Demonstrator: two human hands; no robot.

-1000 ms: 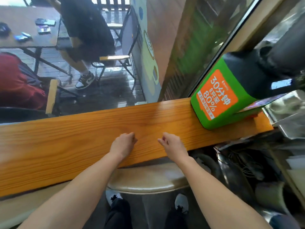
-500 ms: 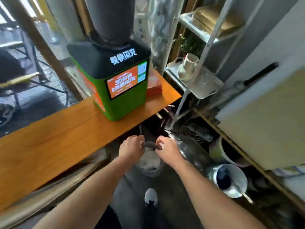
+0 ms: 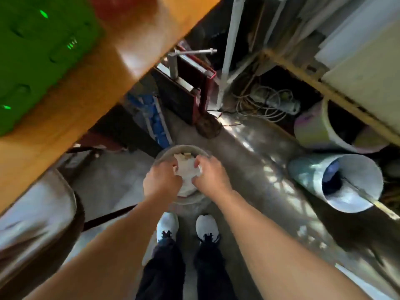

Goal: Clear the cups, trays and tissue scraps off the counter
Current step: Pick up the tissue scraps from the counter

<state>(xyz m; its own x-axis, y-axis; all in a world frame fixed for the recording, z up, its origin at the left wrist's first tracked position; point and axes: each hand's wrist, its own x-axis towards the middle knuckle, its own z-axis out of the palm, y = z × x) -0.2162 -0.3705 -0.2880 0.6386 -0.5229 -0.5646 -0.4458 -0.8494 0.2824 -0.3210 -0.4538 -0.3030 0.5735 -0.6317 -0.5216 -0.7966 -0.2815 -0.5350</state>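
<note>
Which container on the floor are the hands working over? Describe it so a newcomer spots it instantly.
From the wooden counter, look down to the floor just ahead of the white shoes. The small round bin sits there beneath both hands, stuffed with white tissue, unlike the larger tipped metal bucket further right.

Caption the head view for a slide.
Both hands, left and right, hold white tissue over a floor bin.
</note>
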